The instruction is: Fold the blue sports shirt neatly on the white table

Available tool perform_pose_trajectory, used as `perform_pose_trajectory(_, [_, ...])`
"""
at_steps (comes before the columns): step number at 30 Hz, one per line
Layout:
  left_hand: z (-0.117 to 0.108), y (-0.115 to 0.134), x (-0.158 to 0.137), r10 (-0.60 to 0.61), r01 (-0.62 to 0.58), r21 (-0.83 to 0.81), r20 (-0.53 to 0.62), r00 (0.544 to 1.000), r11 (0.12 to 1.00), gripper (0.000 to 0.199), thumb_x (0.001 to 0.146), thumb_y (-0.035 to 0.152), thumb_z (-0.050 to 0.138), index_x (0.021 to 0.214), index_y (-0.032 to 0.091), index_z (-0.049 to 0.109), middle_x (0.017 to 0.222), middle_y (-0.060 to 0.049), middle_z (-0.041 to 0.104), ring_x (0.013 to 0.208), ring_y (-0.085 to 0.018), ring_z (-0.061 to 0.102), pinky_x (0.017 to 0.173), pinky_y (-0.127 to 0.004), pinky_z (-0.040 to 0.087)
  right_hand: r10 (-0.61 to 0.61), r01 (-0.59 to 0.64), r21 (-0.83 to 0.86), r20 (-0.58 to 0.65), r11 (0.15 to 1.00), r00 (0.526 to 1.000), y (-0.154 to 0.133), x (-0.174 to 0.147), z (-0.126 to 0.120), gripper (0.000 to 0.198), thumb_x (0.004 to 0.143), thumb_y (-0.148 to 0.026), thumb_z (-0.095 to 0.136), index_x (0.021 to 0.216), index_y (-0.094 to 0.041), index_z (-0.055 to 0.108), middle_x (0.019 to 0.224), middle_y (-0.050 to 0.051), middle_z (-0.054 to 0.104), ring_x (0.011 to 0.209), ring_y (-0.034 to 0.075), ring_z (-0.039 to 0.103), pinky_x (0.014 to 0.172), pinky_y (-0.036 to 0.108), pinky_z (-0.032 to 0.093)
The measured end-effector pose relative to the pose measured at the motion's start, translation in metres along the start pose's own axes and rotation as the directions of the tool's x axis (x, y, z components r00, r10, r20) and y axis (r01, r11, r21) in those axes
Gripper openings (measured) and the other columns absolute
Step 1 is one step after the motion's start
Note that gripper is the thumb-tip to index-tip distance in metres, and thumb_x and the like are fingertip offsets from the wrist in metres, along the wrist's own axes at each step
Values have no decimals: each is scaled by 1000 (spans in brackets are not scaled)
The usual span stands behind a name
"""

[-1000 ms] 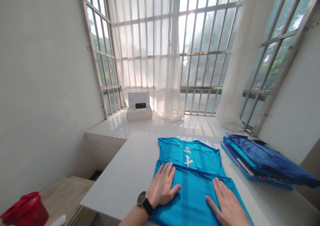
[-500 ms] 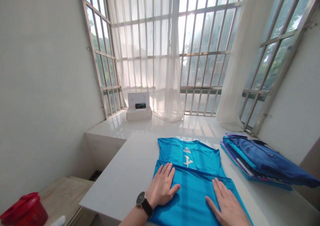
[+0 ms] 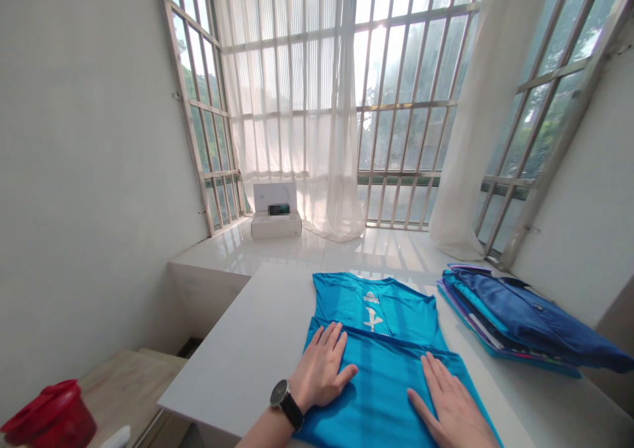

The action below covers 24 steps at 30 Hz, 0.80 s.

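Note:
A bright blue shirt (image 3: 376, 375) lies on the white table (image 3: 218, 355), its lower part folded up over the upper part. White lettering (image 3: 372, 317) shows on the uncovered section near the neckline. My left hand (image 3: 324, 362), with a dark watch (image 3: 286, 405) on the wrist, rests flat on the folded layer at its left side, fingertips by the fold's edge. On the right side of the same layer, my right hand (image 3: 448, 398) lies flat with the thumb apart from the fingers. The shirt's near edge runs out of view at the bottom.
A stack of folded clothes (image 3: 525, 322), dark blue on top, sits to the right of the shirt. An open white box (image 3: 276, 225) stands on the window ledge behind. At lower left is a red container (image 3: 49, 416) on a lower wooden surface (image 3: 131, 385). White curtains (image 3: 331, 170) hang at barred windows.

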<state>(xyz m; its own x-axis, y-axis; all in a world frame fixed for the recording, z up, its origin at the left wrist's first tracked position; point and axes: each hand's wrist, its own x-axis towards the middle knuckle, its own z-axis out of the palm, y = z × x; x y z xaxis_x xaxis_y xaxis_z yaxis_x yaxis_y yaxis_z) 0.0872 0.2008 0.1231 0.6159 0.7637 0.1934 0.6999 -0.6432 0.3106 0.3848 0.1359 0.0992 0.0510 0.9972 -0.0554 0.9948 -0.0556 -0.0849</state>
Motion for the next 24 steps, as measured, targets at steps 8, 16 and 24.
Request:
perform_pose_trajectory(8, [-1, -1, 0, 5, -5, 3, 2, 1000, 1000, 68, 101, 62, 29, 157, 23, 28, 166, -6, 23, 151, -30, 24, 124, -48, 20, -1, 5, 58, -60, 998, 998, 6, 2, 10, 91, 89, -72, 30, 155, -9, 30, 163, 10, 25, 151, 29, 21, 126, 49, 21])
perform_pose_trajectory(16, [-4, 2, 0, -9, 9, -26, 26, 1000, 1000, 70, 101, 64, 27, 157, 22, 28, 166, -7, 22, 152, -30, 21, 125, -48, 18, -6, 9, 57, -61, 998, 998, 5, 3, 10, 90, 90, -71, 31, 154, -8, 31, 163, 11, 25, 151, 30, 22, 126, 50, 20])
perform_pose_trajectory(24, [-2, -1, -1, 17, -17, 30, -4, 1000, 999, 68, 101, 61, 29, 158, 23, 27, 166, -6, 24, 151, -30, 25, 123, -46, 21, -5, 15, 95, -98, 995, 995, 6, 2, 11, 90, 88, -71, 34, 154, -10, 34, 162, 11, 28, 150, 31, 25, 125, 51, 22])
